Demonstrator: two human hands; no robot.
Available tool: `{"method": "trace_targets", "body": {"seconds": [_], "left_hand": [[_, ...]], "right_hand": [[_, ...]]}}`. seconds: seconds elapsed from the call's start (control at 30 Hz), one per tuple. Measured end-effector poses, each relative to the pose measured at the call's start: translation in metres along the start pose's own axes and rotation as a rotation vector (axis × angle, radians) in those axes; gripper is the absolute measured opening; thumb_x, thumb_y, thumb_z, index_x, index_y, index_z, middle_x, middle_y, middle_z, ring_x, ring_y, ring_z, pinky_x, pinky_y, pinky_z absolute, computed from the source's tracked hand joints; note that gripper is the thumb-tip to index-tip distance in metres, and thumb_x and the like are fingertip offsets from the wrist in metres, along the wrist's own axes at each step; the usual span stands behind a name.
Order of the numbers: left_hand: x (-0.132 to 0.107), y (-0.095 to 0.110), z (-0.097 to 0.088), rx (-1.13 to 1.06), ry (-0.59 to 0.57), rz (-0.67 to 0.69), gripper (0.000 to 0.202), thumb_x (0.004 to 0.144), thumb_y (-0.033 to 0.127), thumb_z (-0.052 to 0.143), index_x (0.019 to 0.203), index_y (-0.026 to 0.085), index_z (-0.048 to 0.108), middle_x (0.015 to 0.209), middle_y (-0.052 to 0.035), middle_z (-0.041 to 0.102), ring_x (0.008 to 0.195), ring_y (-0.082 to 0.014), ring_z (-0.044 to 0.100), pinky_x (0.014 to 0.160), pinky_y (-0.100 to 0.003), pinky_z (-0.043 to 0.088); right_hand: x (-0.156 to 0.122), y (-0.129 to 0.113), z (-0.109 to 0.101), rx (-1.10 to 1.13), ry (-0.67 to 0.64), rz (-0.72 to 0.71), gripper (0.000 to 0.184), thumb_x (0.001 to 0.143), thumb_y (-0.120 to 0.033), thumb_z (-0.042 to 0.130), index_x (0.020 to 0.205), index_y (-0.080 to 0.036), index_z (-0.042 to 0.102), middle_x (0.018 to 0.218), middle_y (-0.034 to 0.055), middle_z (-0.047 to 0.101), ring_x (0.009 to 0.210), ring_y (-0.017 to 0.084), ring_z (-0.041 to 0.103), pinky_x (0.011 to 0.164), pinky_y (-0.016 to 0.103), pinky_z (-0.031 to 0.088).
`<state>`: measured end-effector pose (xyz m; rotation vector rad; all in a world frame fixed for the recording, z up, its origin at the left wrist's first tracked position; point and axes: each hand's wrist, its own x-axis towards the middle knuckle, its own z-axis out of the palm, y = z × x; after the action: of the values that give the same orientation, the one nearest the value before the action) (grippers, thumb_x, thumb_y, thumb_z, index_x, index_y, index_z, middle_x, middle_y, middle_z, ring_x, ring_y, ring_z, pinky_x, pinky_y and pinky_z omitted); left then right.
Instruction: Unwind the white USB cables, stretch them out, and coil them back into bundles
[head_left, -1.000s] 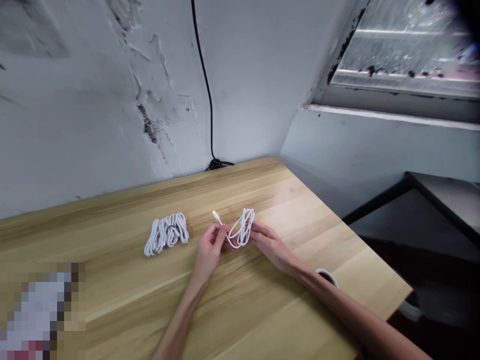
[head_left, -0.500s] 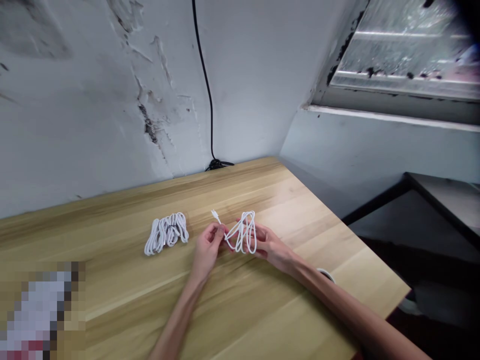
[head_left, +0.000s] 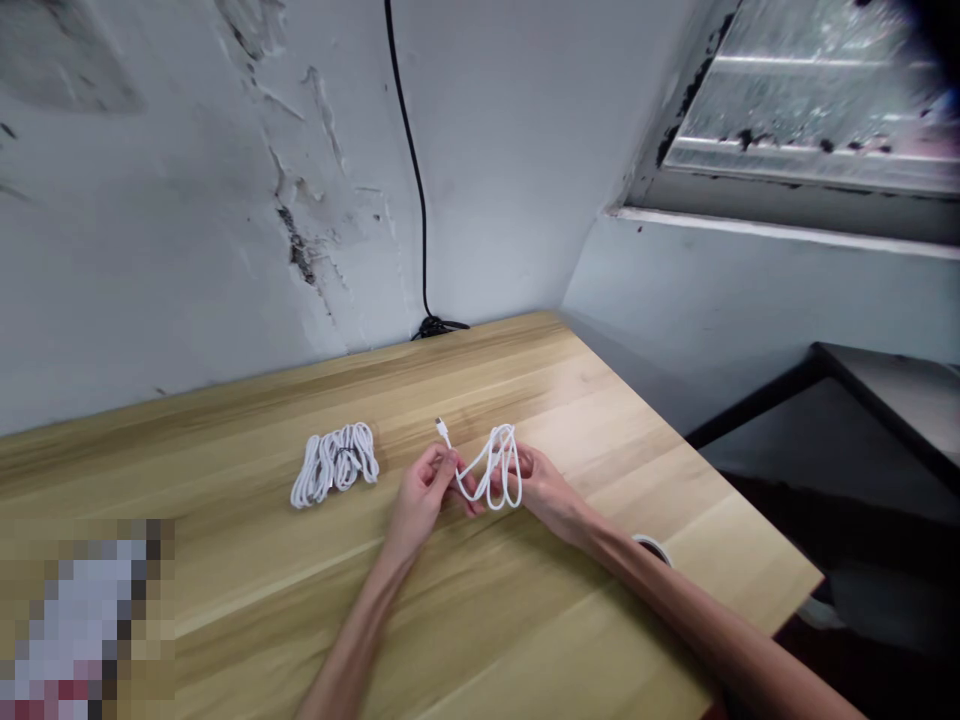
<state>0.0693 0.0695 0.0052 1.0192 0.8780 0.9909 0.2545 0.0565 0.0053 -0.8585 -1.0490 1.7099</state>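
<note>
left hand [head_left: 416, 500] pinching white cable [head_left: 502, 470], right hand [head_left: 544, 490] clasping its loops, bundle [head_left: 335, 465] near, table [head_left: 645, 430] edge well apart

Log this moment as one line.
left hand: pinching white cable near plug | right hand: holding its loops | second cable bundle: on table

Light wooden surface [head_left: 525, 620] set into a corner. Grey plaster wall [head_left: 150, 250] behind it is cracked and peeling. A thin black cable [head_left: 411, 170] runs down it. Frosted window [head_left: 810, 100] at upper right, frame paint flaking. Dark-edged shelf [head_left: 885, 390] below it.
</note>
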Motion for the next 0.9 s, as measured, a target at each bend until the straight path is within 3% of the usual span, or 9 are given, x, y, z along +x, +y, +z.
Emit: {"method": "trace_targets", "body": {"seconds": [0.1,0.27,0.43,0.5,0.67,0.9], "left_hand": [[0.000,0.000,0.001,-0.038,-0.046,-0.028,0.034,0.086,0.051,0.064,0.085,0.020,0.051,0.073,0.0000,0.065,0.053,-0.0148,0.062,0.050,-0.026,0.051],[0.000,0.001,0.002,-0.053,-0.013,-0.016,0.036,0.083,0.051,0.068,0.084,0.018,0.054,0.079,-0.0029,0.067,0.066,-0.0178,0.066,0.056,-0.027,0.053],[0.000,-0.002,0.001,-0.070,-0.016,0.002,0.033,0.086,0.048,0.066,0.084,0.017,0.056,0.085,-0.0049,0.069,0.070,-0.0176,0.068,0.063,-0.029,0.056],[0.001,-0.002,0.001,-0.074,-0.023,-0.004,0.032,0.087,0.047,0.066,0.085,0.017,0.056,0.087,-0.0052,0.069,0.070,-0.0173,0.068,0.066,-0.031,0.057],[0.001,-0.002,0.001,-0.058,-0.003,-0.002,0.034,0.085,0.049,0.067,0.087,0.016,0.057,0.089,-0.0059,0.070,0.070,-0.0175,0.068,0.065,-0.030,0.057],[0.000,-0.001,0.002,-0.066,-0.021,-0.014,0.033,0.086,0.049,0.066,0.086,0.017,0.057,0.086,-0.0045,0.069,0.064,-0.0159,0.067,0.059,-0.027,0.055]], "right_hand": [[0.002,0.002,-0.004,-0.115,0.041,-0.072,0.037,0.078,-0.044,0.078,0.099,-0.018,0.061,0.091,0.0043,0.069,0.077,0.016,0.064,0.071,0.029,0.049],[0.002,0.003,-0.008,-0.432,0.076,-0.228,0.027,0.089,-0.040,0.067,0.107,-0.020,0.066,0.105,0.0078,0.063,0.094,0.021,0.062,0.083,0.035,0.050],[-0.007,-0.001,-0.004,-0.757,0.488,-0.545,0.019,0.099,-0.025,0.048,0.115,-0.022,0.058,0.104,0.0086,0.055,0.093,0.021,0.054,0.084,0.037,0.046],[-0.012,-0.003,-0.002,-0.829,0.545,-0.658,0.012,0.098,-0.020,0.047,0.109,-0.022,0.053,0.096,0.0068,0.052,0.087,0.020,0.051,0.079,0.037,0.044],[-0.016,-0.006,-0.002,-1.096,0.172,-0.742,0.013,0.090,-0.017,0.058,0.098,-0.021,0.049,0.091,0.0065,0.053,0.088,0.023,0.050,0.078,0.039,0.043],[-0.012,-0.005,-0.003,-1.345,0.026,-0.643,0.005,0.094,-0.023,0.055,0.091,-0.019,0.055,0.092,0.0091,0.053,0.087,0.023,0.044,0.074,0.038,0.041]]}}
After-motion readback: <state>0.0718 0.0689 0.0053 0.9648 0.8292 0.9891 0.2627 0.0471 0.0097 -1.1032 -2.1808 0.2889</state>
